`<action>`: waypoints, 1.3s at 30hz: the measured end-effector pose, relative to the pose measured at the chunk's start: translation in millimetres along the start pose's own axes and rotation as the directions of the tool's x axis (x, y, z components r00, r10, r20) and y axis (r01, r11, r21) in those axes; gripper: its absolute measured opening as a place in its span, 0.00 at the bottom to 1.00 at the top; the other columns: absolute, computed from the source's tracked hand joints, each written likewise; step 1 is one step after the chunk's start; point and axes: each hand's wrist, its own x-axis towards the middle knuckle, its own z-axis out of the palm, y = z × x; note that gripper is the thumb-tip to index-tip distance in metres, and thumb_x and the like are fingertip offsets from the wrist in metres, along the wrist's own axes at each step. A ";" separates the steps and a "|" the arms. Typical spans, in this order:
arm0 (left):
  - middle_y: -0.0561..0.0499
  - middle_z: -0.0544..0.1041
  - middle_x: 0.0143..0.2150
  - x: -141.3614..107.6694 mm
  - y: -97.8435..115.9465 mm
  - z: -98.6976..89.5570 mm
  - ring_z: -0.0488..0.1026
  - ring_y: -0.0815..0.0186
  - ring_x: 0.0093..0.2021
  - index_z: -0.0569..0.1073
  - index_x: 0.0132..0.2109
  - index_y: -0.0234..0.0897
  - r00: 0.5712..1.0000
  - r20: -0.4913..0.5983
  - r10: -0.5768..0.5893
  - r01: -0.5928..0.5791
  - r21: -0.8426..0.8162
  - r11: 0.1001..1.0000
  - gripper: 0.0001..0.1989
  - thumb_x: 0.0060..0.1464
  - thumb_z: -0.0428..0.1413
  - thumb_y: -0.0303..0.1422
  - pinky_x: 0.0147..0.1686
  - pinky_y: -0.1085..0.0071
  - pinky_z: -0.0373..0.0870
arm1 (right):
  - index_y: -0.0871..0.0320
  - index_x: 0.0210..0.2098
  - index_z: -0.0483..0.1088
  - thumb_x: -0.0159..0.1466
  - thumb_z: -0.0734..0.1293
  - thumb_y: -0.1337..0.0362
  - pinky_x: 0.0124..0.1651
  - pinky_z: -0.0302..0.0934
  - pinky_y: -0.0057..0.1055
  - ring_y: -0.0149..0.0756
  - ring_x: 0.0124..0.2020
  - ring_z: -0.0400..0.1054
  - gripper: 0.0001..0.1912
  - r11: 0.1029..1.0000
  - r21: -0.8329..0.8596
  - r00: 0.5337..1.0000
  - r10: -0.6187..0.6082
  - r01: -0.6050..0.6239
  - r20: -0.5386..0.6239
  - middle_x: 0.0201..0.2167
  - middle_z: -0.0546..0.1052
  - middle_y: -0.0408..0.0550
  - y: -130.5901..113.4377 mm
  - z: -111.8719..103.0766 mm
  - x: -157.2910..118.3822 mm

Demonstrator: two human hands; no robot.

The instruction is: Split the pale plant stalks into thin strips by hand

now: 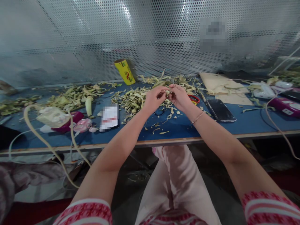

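Left of centre, the plant heap point(132, 101) is lying close, so a loosening pinch could be losing the small pale piece point(167, 93) that our left hand point(153, 99) and right hand point(180, 97) are pinching mid-frame; rightward, red loops point(197, 98) and a phone point(221, 110) are crowding our right forearm.

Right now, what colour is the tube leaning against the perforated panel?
Yellow tube, with red and dark markings; head view.
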 end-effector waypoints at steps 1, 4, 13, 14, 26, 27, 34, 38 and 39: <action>0.51 0.78 0.36 0.2 0.4 -0.7 0.73 0.70 0.35 0.75 0.41 0.39 1.000 0.001 0.011 -0.011 0.026 1.000 0.12 0.50 0.52 0.25 0.37 0.71 0.71 | 0.57 0.32 0.59 0.57 0.57 0.78 0.21 0.55 0.17 0.21 0.17 0.56 0.10 1.000 -0.001 1.000 0.003 -0.003 0.000 0.17 0.61 0.33 -0.2 -0.1 -0.1; 0.52 0.78 0.34 0.8 1.2 -1.2 0.73 0.68 0.35 0.77 0.39 0.41 1.000 -0.002 0.025 -0.025 0.066 0.998 0.12 0.49 0.53 0.24 0.40 0.69 0.70 | 0.56 0.32 0.59 0.58 0.58 0.77 0.21 0.55 0.17 0.20 0.17 0.56 0.09 1.000 -0.002 1.000 0.007 -0.007 0.004 0.17 0.61 0.34 -0.8 0.2 -0.5; 0.52 0.78 0.33 0.4 1.2 0.5 0.73 0.68 0.34 0.77 0.36 0.39 1.000 -0.030 -0.009 0.011 0.041 0.999 0.10 0.49 0.53 0.25 0.38 0.69 0.71 | 0.57 0.32 0.59 0.58 0.56 0.78 0.22 0.54 0.17 0.21 0.18 0.57 0.10 0.999 0.030 0.999 0.034 -0.034 0.003 0.17 0.62 0.35 -2.2 0.6 -2.0; 0.51 0.78 0.33 0.0 0.3 1.3 0.74 0.69 0.34 0.77 0.36 0.39 0.999 -0.032 -0.016 0.016 0.019 1.000 0.10 0.50 0.53 0.25 0.37 0.70 0.71 | 0.57 0.32 0.59 0.58 0.56 0.78 0.22 0.54 0.17 0.21 0.18 0.57 0.10 0.999 0.028 0.999 0.033 -0.033 0.005 0.17 0.62 0.35 -2.2 0.4 -1.8; 0.53 0.76 0.28 4.8 -16.5 6.1 0.74 0.73 0.28 0.73 0.37 0.37 0.957 -0.148 -0.248 0.195 -0.305 0.932 0.10 0.52 0.48 0.25 0.33 0.74 0.73 | 0.55 0.27 0.58 0.60 0.62 0.63 0.23 0.49 0.24 0.24 0.18 0.55 0.08 0.976 -0.132 0.984 -0.161 0.170 0.079 0.19 0.61 0.35 9.6 -6.3 4.3; 0.53 0.76 0.29 5.0 -17.3 5.6 0.74 0.73 0.28 0.73 0.37 0.38 0.954 -0.165 -0.252 0.195 -0.299 0.934 0.10 0.52 0.48 0.25 0.34 0.74 0.73 | 0.55 0.26 0.58 0.60 0.63 0.63 0.23 0.49 0.24 0.24 0.18 0.55 0.09 0.955 -0.202 0.974 -0.203 0.219 0.099 0.18 0.61 0.35 12.5 -7.8 5.6; 0.53 0.75 0.28 1.2 -10.9 6.2 0.72 0.72 0.29 0.74 0.36 0.37 0.949 -0.211 -0.234 0.185 -0.228 0.956 0.09 0.51 0.50 0.25 0.34 0.73 0.71 | 0.56 0.22 0.62 0.55 0.68 0.66 0.27 0.49 0.26 0.27 0.23 0.55 0.09 0.755 -0.529 0.920 -0.354 0.387 0.168 0.18 0.63 0.38 19.3 -7.5 6.3; 0.51 0.78 0.31 -0.6 -1.8 7.0 0.73 0.71 0.31 0.75 0.36 0.37 0.947 -0.227 -0.228 0.182 -0.204 0.962 0.09 0.50 0.51 0.25 0.34 0.73 0.71 | 0.55 0.21 0.60 0.55 0.66 0.68 0.27 0.48 0.27 0.28 0.23 0.53 0.11 0.686 -0.588 0.893 -0.422 0.428 0.158 0.17 0.61 0.38 18.2 -4.6 3.1; 0.51 0.78 0.31 -0.7 -0.6 7.1 0.73 0.71 0.31 0.75 0.36 0.37 0.945 -0.233 -0.228 0.184 -0.199 0.963 0.08 0.50 0.52 0.25 0.34 0.73 0.71 | 0.55 0.21 0.60 0.55 0.66 0.68 0.27 0.47 0.27 0.28 0.23 0.53 0.11 0.674 -0.596 0.888 -0.431 0.436 0.162 0.17 0.61 0.38 18.1 -4.4 2.6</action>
